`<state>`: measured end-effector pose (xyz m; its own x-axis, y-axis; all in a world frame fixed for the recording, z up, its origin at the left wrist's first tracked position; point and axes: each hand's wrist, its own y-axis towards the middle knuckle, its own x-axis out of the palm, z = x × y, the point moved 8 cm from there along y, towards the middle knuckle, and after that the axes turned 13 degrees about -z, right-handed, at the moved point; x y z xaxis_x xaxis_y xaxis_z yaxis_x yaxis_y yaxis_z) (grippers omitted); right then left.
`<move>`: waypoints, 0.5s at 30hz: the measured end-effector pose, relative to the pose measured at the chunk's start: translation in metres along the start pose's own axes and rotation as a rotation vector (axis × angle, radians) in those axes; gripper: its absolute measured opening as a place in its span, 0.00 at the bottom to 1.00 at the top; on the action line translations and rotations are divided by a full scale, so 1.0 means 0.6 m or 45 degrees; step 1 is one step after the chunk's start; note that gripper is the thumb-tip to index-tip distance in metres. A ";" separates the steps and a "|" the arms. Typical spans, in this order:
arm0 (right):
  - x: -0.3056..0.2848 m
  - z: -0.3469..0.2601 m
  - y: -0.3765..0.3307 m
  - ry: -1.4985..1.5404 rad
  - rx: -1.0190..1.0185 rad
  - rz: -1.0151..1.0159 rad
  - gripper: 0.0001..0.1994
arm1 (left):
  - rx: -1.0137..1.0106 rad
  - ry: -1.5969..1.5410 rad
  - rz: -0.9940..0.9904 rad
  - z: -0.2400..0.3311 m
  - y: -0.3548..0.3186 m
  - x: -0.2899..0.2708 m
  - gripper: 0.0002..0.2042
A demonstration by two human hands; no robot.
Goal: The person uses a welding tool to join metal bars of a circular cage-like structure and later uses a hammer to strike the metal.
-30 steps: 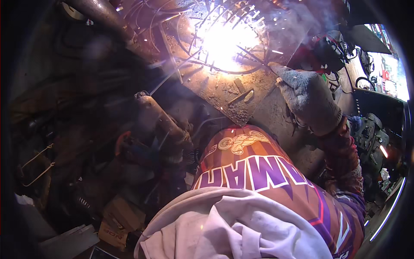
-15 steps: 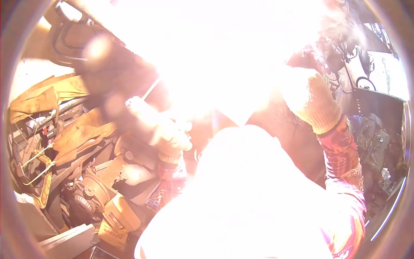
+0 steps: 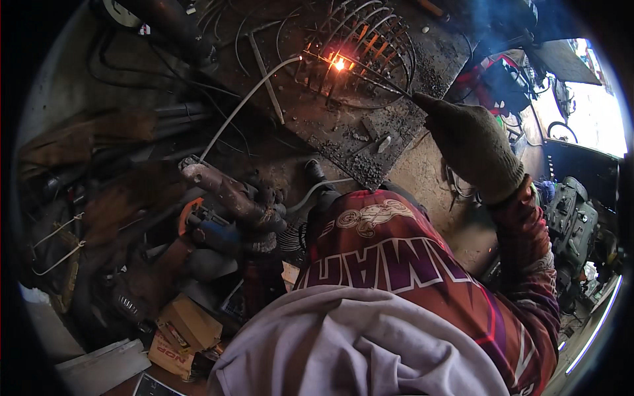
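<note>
My gloved left hand (image 3: 266,214) is closed around the handle of a welding electrode holder (image 3: 218,185). A long bent electrode (image 3: 241,105) rises from the holder, its tip glowing faintly just left of a bright orange hot spot (image 3: 339,64). That spot lies on a round cage of curved metal rods (image 3: 370,39) at the far middle. My right hand (image 3: 472,142), in a thick knitted glove, is closed on a thin metal rod (image 3: 383,84) that reaches from the fingertips toward the hot spot. How the rod meets the cage is hard to make out.
The cage stands on a dark metal table (image 3: 436,66) strewn with slag bits. A T-shaped metal bar (image 3: 264,76) lies left of it. Scrap and an open cardboard box (image 3: 188,323) crowd the left; an engine-like metal part (image 3: 571,218) sits right. Smoke drifts at far right.
The blinding white arc glare has gone, leaving a small orange glow. The cage, table and electrode now show. Both hands stay in nearly the same places.
</note>
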<state>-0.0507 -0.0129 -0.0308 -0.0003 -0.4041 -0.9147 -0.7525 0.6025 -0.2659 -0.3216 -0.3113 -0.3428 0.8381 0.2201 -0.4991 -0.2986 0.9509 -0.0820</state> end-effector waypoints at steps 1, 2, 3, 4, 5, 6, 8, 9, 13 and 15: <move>0.000 0.002 0.000 0.026 0.020 0.006 0.16 | 0.011 0.054 0.008 -0.005 -0.003 0.004 0.21; 0.002 0.005 0.002 0.027 0.033 -0.012 0.16 | 0.024 0.126 0.016 -0.010 -0.006 0.009 0.21; 0.002 0.005 0.001 0.027 0.035 -0.012 0.16 | 0.039 0.200 0.019 -0.016 -0.007 0.011 0.21; 0.003 0.006 0.001 0.025 0.049 -0.020 0.16 | 0.058 0.276 0.026 -0.021 -0.008 0.017 0.21; 0.003 0.006 0.000 0.023 0.063 -0.028 0.16 | 0.074 0.373 0.024 -0.026 -0.008 0.022 0.21; 0.002 0.005 0.000 0.023 0.062 -0.027 0.16 | 0.087 0.480 0.011 -0.032 -0.009 0.026 0.21; 0.002 0.002 0.001 0.025 0.064 -0.047 0.16 | 0.100 0.726 -0.035 -0.046 -0.007 0.041 0.21; 0.000 -0.001 0.002 0.026 0.062 -0.047 0.16 | 0.106 0.859 -0.069 -0.052 -0.007 0.046 0.21; -0.001 -0.007 0.001 -0.069 0.075 -0.049 0.16 | 0.165 0.934 -0.025 -0.057 0.003 0.047 0.21; -0.009 -0.016 0.000 -0.122 0.071 -0.031 0.16 | 0.229 0.666 0.152 -0.043 -0.001 0.020 0.22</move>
<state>-0.0567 -0.0171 -0.0229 0.0821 -0.3530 -0.9320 -0.7138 0.6318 -0.3021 -0.3233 -0.3148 -0.3709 0.4517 0.2350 -0.8607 -0.2568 0.9581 0.1269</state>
